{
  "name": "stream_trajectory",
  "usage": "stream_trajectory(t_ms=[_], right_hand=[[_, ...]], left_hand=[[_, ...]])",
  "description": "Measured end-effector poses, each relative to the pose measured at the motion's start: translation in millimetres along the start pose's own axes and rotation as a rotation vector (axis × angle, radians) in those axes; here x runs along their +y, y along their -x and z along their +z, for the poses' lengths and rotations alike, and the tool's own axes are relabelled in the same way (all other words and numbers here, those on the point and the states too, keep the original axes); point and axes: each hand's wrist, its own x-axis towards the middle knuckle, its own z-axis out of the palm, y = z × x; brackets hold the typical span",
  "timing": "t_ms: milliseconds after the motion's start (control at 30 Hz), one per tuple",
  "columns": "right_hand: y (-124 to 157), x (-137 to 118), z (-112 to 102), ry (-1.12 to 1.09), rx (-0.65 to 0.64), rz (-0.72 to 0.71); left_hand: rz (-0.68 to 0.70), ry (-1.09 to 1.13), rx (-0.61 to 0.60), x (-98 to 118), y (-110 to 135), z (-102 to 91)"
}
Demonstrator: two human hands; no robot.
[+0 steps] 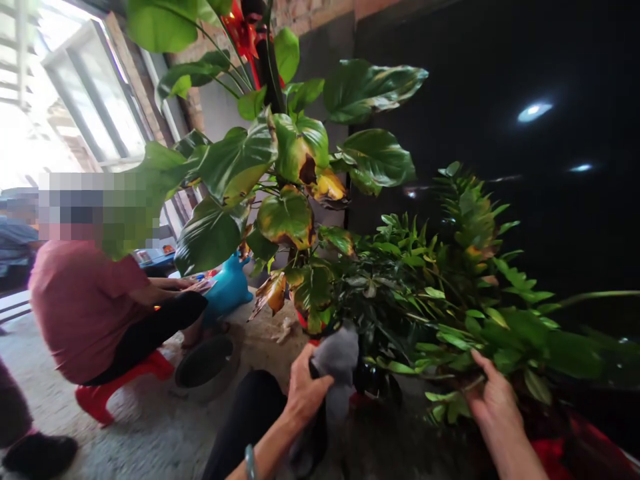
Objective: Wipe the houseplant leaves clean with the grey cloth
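Observation:
My left hand (304,388), with a bangle on its wrist, grips a grey cloth (340,353) that hangs down between my knees. On the right, my right hand (493,393) is among the lower leaves of a bushy green plant (450,340), its fingers closed around a leafy stem. Some of those fingers are hidden by foliage. Straight ahead rises a tall broad-leaved plant (287,217), several of its leaves yellowed and brown at the edges. A red bow (243,33) is tied near its top.
To the left, a person in a pink shirt (85,300) sits on a red plastic stool (123,387), beside a dark basin (205,363) and a blue plastic object (227,287). A glossy black panel (475,87) stands behind the plants. Another person's shoe (43,453) is at lower left.

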Motion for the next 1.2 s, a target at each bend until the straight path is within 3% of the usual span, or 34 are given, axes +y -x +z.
stream_trajectory(t_ms=[133, 200, 267, 367, 433, 500, 567, 633, 700, 767, 833, 900, 967, 1033, 1133, 1200], right_hand=[[4.7, -5.1, 3.2, -0.031, 0.071, 0.025], [4.0, -3.4, 3.7, -0.016, 0.051, 0.010], [1.9, 0.4, 2.7, 0.021, 0.008, 0.007], [-0.7, 5.2, -0.5, 0.079, 0.016, 0.051], [-0.9, 5.5, -2.7, 0.093, 0.060, 0.076], [-0.1, 3.3, -4.5, 0.082, 0.061, 0.070], [1.1, 0.0, -4.9, 0.053, 0.035, 0.059], [2.8, -2.7, -3.5, 0.025, 0.043, 0.060], [5.1, -4.0, -0.6, 0.003, 0.057, 0.072], [7.4, -3.8, 2.5, -0.012, 0.048, 0.082], [8.6, -2.7, 4.1, -0.025, 0.029, 0.089], [8.3, -1.4, 3.5, -0.041, 0.031, 0.085], [6.5, -0.3, 0.9, -0.053, 0.026, 0.078], [4.1, 0.7, -2.1, -0.062, 0.009, 0.066], [1.5, 2.1, -4.6, -0.065, 0.002, 0.037], [1.1, 3.1, -3.8, -0.056, 0.014, 0.023]], left_hand=[[0.159, 0.125, 0.283, 36.5, -32.1, -14.6], [0.201, 0.153, 0.287, 50.5, -45.4, -9.7], [0.190, 0.135, 0.148, 50.6, -42.2, 2.5], [0.100, 0.026, -0.204, 31.2, -8.6, 17.5], [0.075, -0.012, -0.400, 20.5, 17.7, 16.1], [0.134, 0.034, -0.491, 23.0, 32.3, 6.3], [0.249, 0.121, -0.441, 38.9, 28.2, -4.5], [0.351, 0.187, -0.276, 59.4, 9.3, -8.2], [0.390, 0.206, -0.108, 73.0, -12.6, -1.8], [0.335, 0.201, -0.029, 72.9, -24.7, 11.3], [0.211, 0.179, -0.064, 60.9, -21.2, 24.3], [0.111, 0.139, -0.213, 46.5, -5.7, 31.2], [0.123, 0.109, -0.397, 41.7, 10.7, 30.5], [0.240, 0.132, -0.480, 52.8, 16.3, 26.7], [0.445, 0.227, -0.319, 88.2, -3.0, 27.9], [0.499, 0.259, -0.181, 107.2, -24.5, 37.1]])
